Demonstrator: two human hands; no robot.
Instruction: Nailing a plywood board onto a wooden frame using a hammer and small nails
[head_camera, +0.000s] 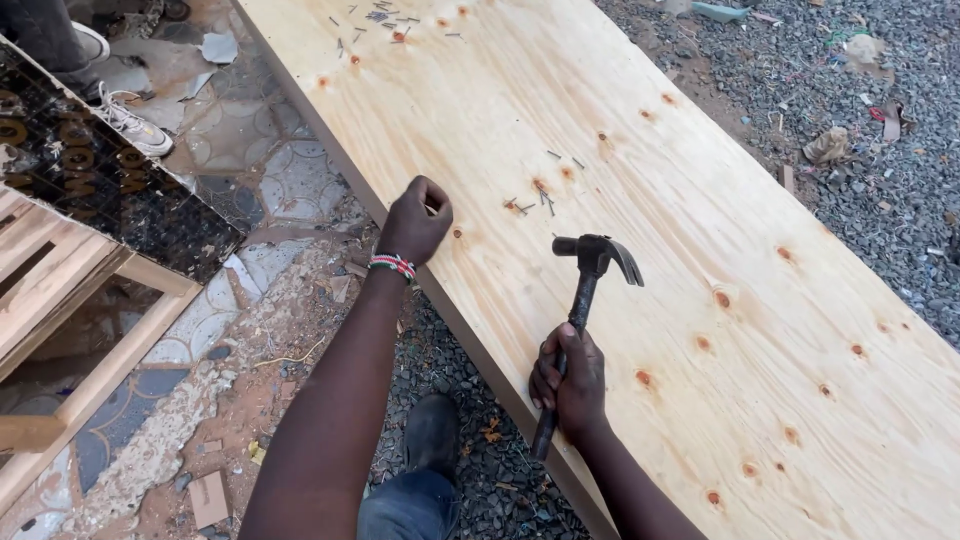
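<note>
A large pale plywood sheet with reddish knots runs from the near right to the far left. My right hand grips the dark handle of a claw hammer, whose head hovers over the sheet. My left hand rests near the sheet's left edge, fingers pinched together as if on a small nail; a beaded bracelet circles its wrist. A few loose nails lie on the wood just beyond the hammer head. More nails are scattered at the far end.
A wooden frame and a dark patterned panel lie at the left on a tiled, dirt-covered ground. Another person's sneakers stand at the top left. Gravel with litter borders the sheet's right side.
</note>
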